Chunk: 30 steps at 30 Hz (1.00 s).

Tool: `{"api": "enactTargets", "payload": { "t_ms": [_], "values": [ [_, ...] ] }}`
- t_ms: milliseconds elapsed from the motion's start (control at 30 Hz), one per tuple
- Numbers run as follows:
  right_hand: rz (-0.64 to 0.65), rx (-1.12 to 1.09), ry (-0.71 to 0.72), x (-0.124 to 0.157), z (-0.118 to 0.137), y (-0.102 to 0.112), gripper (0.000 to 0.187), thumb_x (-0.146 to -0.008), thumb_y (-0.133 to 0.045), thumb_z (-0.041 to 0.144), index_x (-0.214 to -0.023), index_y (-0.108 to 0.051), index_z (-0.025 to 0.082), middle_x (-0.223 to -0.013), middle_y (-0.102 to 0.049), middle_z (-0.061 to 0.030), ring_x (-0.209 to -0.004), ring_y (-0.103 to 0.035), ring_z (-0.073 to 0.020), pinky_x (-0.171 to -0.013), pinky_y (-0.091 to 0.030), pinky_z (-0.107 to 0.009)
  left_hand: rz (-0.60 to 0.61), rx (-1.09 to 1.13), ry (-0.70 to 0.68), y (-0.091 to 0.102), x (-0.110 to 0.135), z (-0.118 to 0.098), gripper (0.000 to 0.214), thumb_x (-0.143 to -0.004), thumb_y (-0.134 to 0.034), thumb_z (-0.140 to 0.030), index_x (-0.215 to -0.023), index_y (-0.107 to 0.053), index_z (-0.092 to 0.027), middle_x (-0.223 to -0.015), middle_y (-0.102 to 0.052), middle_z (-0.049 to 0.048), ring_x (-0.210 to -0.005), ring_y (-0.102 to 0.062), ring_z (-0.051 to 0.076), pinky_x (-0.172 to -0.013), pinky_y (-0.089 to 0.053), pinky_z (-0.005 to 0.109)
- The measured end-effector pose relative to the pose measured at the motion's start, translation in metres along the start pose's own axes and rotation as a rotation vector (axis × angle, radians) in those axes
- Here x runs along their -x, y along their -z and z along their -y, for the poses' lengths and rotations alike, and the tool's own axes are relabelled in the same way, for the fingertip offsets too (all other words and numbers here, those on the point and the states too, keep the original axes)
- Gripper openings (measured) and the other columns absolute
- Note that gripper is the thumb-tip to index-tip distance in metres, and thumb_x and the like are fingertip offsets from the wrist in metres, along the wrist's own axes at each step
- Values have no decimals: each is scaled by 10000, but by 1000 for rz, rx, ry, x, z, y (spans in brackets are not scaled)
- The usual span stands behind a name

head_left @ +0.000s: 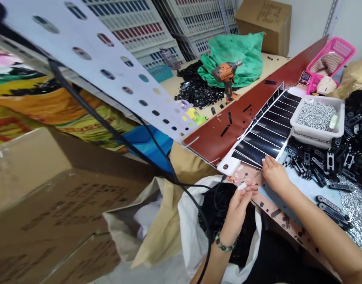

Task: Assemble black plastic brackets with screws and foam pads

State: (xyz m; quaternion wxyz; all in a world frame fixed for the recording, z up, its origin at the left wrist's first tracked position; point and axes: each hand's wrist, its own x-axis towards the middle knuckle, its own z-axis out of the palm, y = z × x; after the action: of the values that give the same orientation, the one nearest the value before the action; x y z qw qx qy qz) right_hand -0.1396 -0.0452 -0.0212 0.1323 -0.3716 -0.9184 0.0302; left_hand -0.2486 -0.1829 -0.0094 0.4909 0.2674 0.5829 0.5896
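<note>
My right hand (pixel 274 174) is at the near corner of a stack of glossy black sheets (pixel 262 139) crossed by white jagged lines, fingertips pinched on the edge. The sheets lie on a long white board (pixel 228 165). Left of it, my left hand (pixel 241 199) is turned partly palm up, fingers stretched out and slightly bent, above the lip of a white sack (pixel 189 213) of black items. Something white covers one fingertip. I cannot make out anything held there. Black slotted plastic pieces (pixel 317 165) are heaped beyond my right arm.
A white tub (pixel 342 118) of small metal parts stands behind the heap, and loose metal pieces (pixel 358 213) lie at right. A red-brown board (pixel 210 144) edges the table. An orange power driver (pixel 225 75) stands behind it. Black cables (pixel 109 126) hang across the left, above cardboard boxes (pixel 80 213).
</note>
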Motion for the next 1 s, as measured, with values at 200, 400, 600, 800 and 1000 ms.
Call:
{"api": "enactTargets", "payload": {
  "t_ms": [200, 400, 600, 800, 1000],
  "values": [
    [-150, 14, -13, 15, -7, 20, 186, -879, -477, 93, -820, -643, 152, -799, -681, -103, -749, -625, -204, -659, -478, -291, 190, 241, 204, -18, -19, -9, 381, -786, -699, -363, -1073, -642, -118, -1013, -688, 127, -881, -657, 196, -783, -502, 288],
    [-344, -232, 129, 54, -11, 43, 195, -931, -443, 152, -862, -620, 197, -860, -684, -53, -798, -586, -175, -843, -456, -334, 254, 549, 300, -53, -49, -6, 293, -794, -701, -379, -939, -610, -142, -941, -687, 90, -848, -668, 179, -693, -533, 259],
    [-431, -501, -218, 65, -23, 47, 169, -945, -427, 236, -957, -592, 201, -909, -630, -70, -858, -596, -186, -773, -491, -325, 174, 607, 360, -74, -77, 1, 236, -818, -679, -327, -938, -600, -141, -859, -700, 67, -803, -683, 173, -711, -544, 279],
    [-310, -490, -325, 48, -30, 39, 275, -897, -496, 263, -1152, -562, 186, -1051, -582, -100, -891, -597, -206, -828, -504, -357, 181, 576, 240, -81, -76, -2, 228, -739, -742, -229, -919, -649, -124, -904, -719, 62, -810, -672, 159, -770, -526, 281],
    [-214, -348, -382, 51, -28, 41, 158, -838, -576, 233, -992, -578, 195, -983, -556, -82, -937, -565, -232, -820, -498, -368, 158, 533, 253, -87, -57, 8, 235, -675, -804, -243, -798, -657, -107, -766, -699, 36, -695, -653, 122, -705, -516, 239]
  ]
}}
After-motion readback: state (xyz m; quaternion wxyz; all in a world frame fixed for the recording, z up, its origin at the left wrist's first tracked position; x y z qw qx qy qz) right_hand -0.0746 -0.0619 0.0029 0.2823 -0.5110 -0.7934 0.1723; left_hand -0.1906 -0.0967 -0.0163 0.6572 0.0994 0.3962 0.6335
